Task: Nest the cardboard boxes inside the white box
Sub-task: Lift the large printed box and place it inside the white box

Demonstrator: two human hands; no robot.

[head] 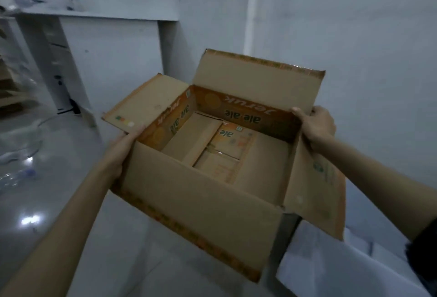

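I hold a large brown cardboard box (201, 204) in mid-air, its four flaps open. Orange print reading "ale-ale" shows on its inner walls. My left hand (120, 152) grips its left wall near the left flap. My right hand (315, 126) grips the right rim at the back corner. Flat on the bottom inside lies another, smaller cardboard box (227, 145) with the same orange print. Below the held box at the lower right, part of the white box (314, 261) shows, mostly hidden by the cardboard.
A white desk (99, 36) stands against the wall at the back left, with a blurred clear object on top. Clear plastic items (19, 150) lie on the glossy grey floor at left. White walls rise close behind.
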